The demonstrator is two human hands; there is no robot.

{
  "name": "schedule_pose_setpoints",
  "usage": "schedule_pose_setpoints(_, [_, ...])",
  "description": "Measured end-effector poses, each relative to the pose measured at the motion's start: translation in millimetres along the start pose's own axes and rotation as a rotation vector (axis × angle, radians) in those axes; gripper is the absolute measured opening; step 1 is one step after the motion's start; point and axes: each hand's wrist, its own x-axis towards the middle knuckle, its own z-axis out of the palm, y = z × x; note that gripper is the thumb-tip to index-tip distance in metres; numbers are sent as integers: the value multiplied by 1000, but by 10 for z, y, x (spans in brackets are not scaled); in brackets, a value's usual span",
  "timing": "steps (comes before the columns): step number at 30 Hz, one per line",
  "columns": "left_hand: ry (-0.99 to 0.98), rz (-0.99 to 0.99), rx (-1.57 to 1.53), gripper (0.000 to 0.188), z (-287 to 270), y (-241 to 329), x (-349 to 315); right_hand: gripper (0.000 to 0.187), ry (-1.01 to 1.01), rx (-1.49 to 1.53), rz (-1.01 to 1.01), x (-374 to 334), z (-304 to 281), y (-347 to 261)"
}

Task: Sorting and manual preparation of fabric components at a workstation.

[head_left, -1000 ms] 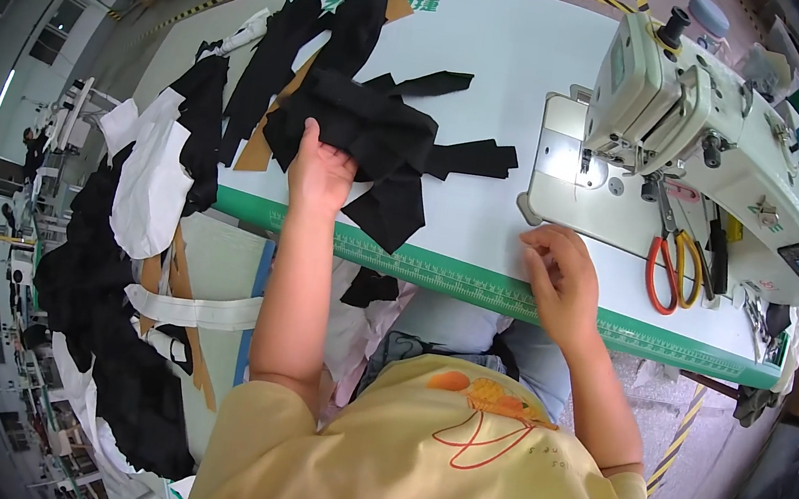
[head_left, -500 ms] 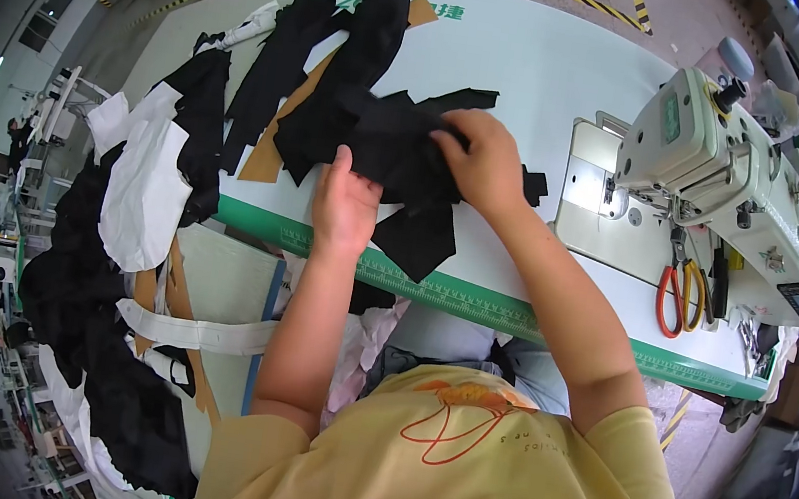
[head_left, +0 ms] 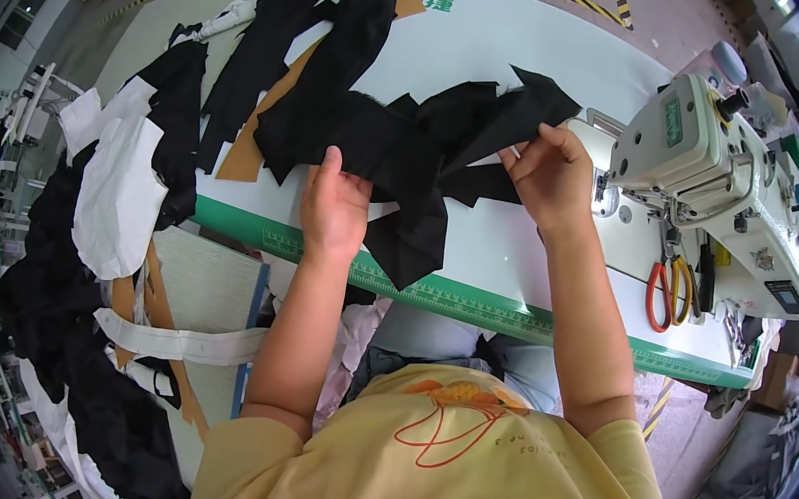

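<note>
Dark black fabric pieces [head_left: 423,147] spread in a loose, overlapping heap across the white table. At the heap's right end my right hand [head_left: 555,179] pinches a raised black corner between thumb and fingers. My left hand [head_left: 335,216] is at the heap's near left edge, thumb over the cloth and fingers tucked partly underneath. One black flap [head_left: 410,246] droops over the table's green front edge between my hands. Folds hide how many pieces overlap here. Farther left lie a long black piece [head_left: 347,31] and a brown card pattern [head_left: 244,153].
The white sewing machine [head_left: 723,171] stands on the right. Red-handled scissors [head_left: 658,296] and yellow-handled scissors [head_left: 682,292] lie beside it. Black cloth [head_left: 67,246] and white pieces [head_left: 118,202] pile at the left. A green ruled strip [head_left: 502,314] edges the table.
My right hand has moved right, toward the sewing machine, drawing a black fabric corner out and up. The heap spreads wider. My left hand remains at the near left edge.
</note>
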Motion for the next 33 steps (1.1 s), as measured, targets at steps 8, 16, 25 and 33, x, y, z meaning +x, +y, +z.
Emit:
schedule_pose_setpoints(8, [55,-23,-7,31,5,21,-19,5,-233,404,15,44,-196,-33])
schedule_pose_setpoints(16, [-33,-40,-79,30,-4,16,-1,13,-391,341,-57,79,-335,-110])
schedule_pose_setpoints(25, [-29,-40,-88,22,-17,42,-3,50,324,-1291,-856,-336,-597,218])
schedule_pose_setpoints(33, [-153,-34,-98,38,85,115,-65,57,-228,-1531,-1022,-295,240,571])
